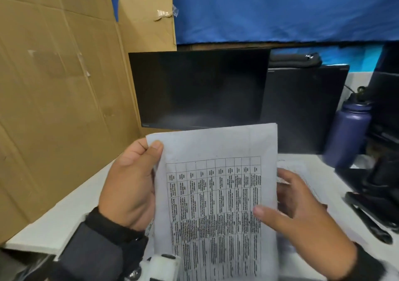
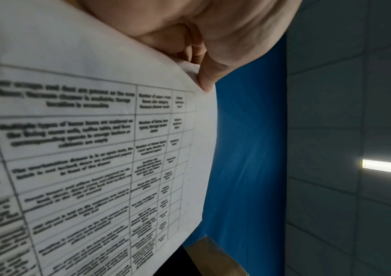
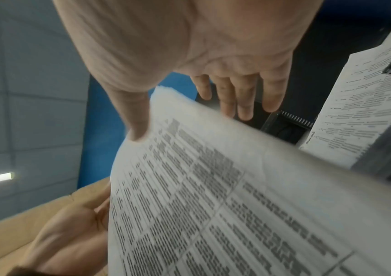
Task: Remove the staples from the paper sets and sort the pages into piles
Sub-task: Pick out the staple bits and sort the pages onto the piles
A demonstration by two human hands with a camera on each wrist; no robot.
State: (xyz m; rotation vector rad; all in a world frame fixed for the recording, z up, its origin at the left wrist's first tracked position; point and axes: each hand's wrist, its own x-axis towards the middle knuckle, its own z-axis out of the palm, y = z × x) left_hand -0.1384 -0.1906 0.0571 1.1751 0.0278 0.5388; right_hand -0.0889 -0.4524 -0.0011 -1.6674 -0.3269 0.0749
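Note:
I hold a paper set [image 1: 216, 172] upright above the white table [image 1: 64, 211]; its front page carries a printed table of small text. My left hand [image 1: 138, 172] grips its left edge, thumb on the front near the top corner, fingers hidden behind. The left wrist view shows that thumb [image 2: 207, 82] pinching the paper set [image 2: 95, 130]. My right hand [image 1: 287, 196] is at the right edge: thumb laid on the front, straight fingers behind. In the right wrist view the right hand [image 3: 189, 46] has its fingers [image 3: 244, 97] spread clear of the paper set [image 3: 213, 186]. No staple shows.
More printed pages [image 1: 302, 172] lie on the table behind my right hand. Black desk tools [image 1: 367, 216] sit at the right edge, a purple bottle [image 1: 347, 134] beyond them. A dark monitor [image 1: 198, 88] stands ahead, and a cardboard sheet [image 1: 54, 86] walls the left.

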